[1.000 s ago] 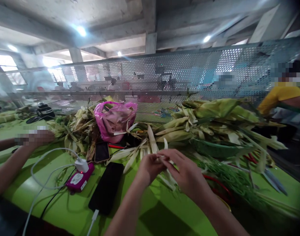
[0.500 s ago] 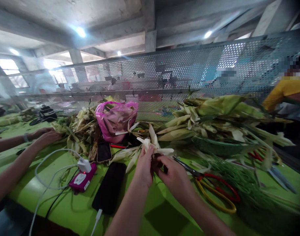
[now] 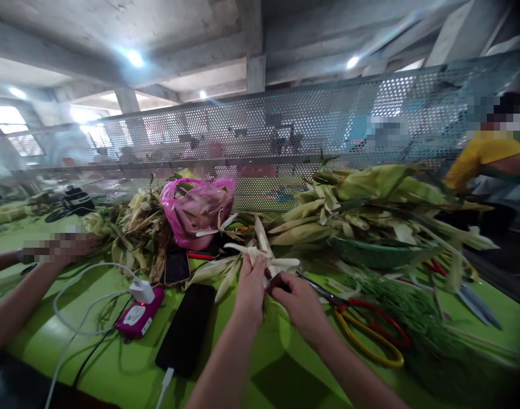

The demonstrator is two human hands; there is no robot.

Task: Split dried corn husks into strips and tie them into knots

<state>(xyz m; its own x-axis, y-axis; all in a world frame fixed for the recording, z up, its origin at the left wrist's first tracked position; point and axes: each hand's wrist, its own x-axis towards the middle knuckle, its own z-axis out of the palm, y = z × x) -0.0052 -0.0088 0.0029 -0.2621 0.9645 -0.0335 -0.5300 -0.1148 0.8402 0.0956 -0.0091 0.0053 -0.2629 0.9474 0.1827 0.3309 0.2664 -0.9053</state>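
Observation:
Pale strips of corn husk [image 3: 260, 241] fan out from between my hands above the green table [image 3: 225, 346]. My left hand [image 3: 250, 287] is closed, its thumb and fingers pinching the strips where they meet. My right hand [image 3: 294, 295] is closed close beside it, fingertips at the lower right of the same husk; its thumb side is partly hidden. Scissors [image 3: 368, 332] with one red and one yellow handle loop lie right of my right hand. Loose husk pieces [image 3: 229, 278] rest on the table beyond my left hand.
A pink plastic bag [image 3: 178, 216] of husks stands behind my hands. A husk heap [image 3: 362, 199] fills a green basket [image 3: 379, 254]. A black phone [image 3: 187, 329], purple power strip [image 3: 140, 318] and cables lie left. A co-worker's arms [image 3: 33, 284] reach in from the left; another person sits far right.
My hands stay together on the husk, with the strips shifted slightly and one now pointing more to the left. The whole view has moved a little. The co-worker's hands at left remain near the husks.

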